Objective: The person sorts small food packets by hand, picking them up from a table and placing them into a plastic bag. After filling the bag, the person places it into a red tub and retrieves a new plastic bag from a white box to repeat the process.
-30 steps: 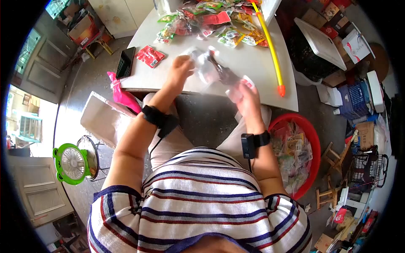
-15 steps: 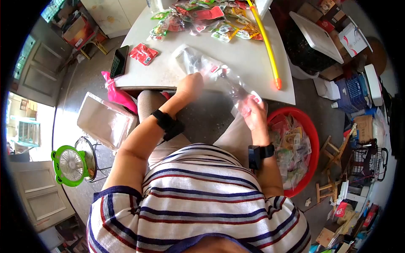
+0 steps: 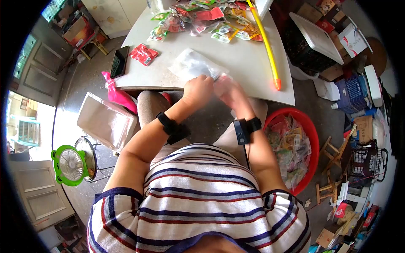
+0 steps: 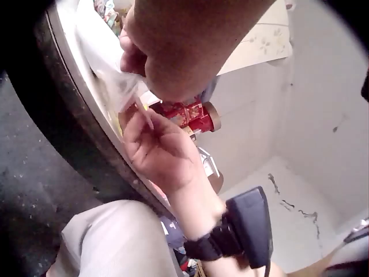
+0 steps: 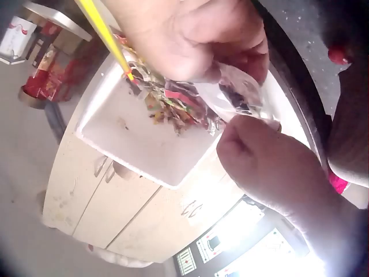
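A clear plastic bag (image 3: 192,63) lies stretched over the table's front edge, with something dark inside it in the right wrist view. My left hand (image 3: 198,90) grips the bag near its lower side, fingers curled under. Close beside it, my right hand (image 3: 230,93) pinches the bag's right end. In the left wrist view the right hand (image 4: 158,147) holds a gathered strip of the plastic between thumb and fingers. From the right wrist view, the left hand (image 5: 259,158) appears as a fist against the bag (image 5: 239,92).
On the white table (image 3: 244,63) are a heap of colourful packets (image 3: 202,21), a red packet (image 3: 144,54), a phone (image 3: 120,61) and a yellow tube (image 3: 268,42). A red basin (image 3: 314,147) of plastic packets stands at right; a white foam box (image 3: 105,120) sits at left.
My hands have come together at the table's front edge; the right hand moved left with its end of the bag. The bag, earlier stretched out to the right, is now gathered between them.
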### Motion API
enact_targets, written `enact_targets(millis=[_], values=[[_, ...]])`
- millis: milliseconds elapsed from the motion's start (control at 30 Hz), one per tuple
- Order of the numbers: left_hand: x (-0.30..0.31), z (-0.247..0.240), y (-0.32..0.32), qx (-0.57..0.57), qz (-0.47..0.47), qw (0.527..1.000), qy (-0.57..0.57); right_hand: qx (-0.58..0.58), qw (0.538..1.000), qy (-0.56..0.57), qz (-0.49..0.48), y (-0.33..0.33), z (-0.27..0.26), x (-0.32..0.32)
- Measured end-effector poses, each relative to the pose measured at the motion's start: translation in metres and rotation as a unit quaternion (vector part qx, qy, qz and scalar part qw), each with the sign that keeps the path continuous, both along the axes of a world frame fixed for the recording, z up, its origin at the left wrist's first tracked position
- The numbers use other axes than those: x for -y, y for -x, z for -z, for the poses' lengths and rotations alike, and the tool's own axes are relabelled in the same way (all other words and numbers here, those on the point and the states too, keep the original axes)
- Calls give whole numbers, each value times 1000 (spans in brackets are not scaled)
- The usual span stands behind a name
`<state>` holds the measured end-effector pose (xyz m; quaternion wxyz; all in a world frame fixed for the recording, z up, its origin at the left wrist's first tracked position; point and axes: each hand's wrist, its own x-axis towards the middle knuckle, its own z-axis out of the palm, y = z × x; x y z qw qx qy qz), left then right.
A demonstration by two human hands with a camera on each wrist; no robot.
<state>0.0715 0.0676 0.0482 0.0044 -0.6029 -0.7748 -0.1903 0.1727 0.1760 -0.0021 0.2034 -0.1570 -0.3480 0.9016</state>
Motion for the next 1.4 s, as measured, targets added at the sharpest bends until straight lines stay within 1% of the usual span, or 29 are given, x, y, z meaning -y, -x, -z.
enact_targets(millis=[33,67,133,233,267,333,433,467,500,567,667,700,767,800,867,900,933,1033,1100,1167,1200,1233,1267,1300,1333,1367,1400], values=[[5,-12,-3,-21,23,999,11,-8,999,-3,-43,5,0,-1],[9,-18,-5,-42,47,998,23,37,998,-38,-33,7,-1,1],[15,-14,-8,-33,41,998,18,129,986,-107,-11,9,-21,11],[14,9,-3,8,7,1000,11,161,964,-210,-3,-3,-16,2],[13,18,-1,27,-10,1000,8,176,963,-205,13,-2,-15,3],[13,23,-2,2,7,1000,-1,206,958,-192,49,-4,-13,7],[11,35,1,-20,47,998,-30,113,977,-173,51,15,-2,9],[10,37,2,-24,61,997,-42,132,972,-192,35,20,-2,9],[11,37,2,-19,50,998,-26,166,951,-257,40,25,5,5],[14,35,3,-8,25,1000,8,230,895,-380,47,37,28,-4],[26,39,7,-36,41,997,-52,289,862,-416,-11,25,13,-3],[27,35,7,-51,45,993,-101,297,835,-462,24,19,10,-5],[29,24,4,-78,53,975,-199,311,771,-547,93,5,6,-8],[29,27,4,-96,51,976,-187,341,731,-575,136,1,0,-9],[23,33,10,-136,47,975,-168,299,631,-687,199,-4,-2,-15],[21,37,14,-133,59,975,-166,273,574,-737,229,-4,-4,-19],[19,41,18,-129,72,975,-164,253,562,-765,187,-5,-3,-22],[16,42,30,-103,95,978,-154,272,493,-812,153,1,1,-17],[19,35,36,-78,107,980,-146,223,480,-830,178,4,-3,-17],[22,13,40,-50,122,981,-139,188,471,-837,207,11,-11,-20],[19,8,46,-67,137,964,-217,170,496,-830,192,13,-19,-21],[19,-2,53,-20,165,968,-187,151,520,-821,177,14,-31,-21],[20,-8,59,24,157,967,-197,133,544,-813,162,13,-44,-20],[21,-14,63,68,150,964,-206,135,542,-814,161,11,-58,-18],[25,-34,61,123,136,964,-190,138,539,-815,160,8,-74,-15],[23,-42,69,146,140,962,-181,141,537,-816,159,4,-91,-12],[27,-57,67,245,140,947,-152,158,571,-797,115,-3,-108,-9]])
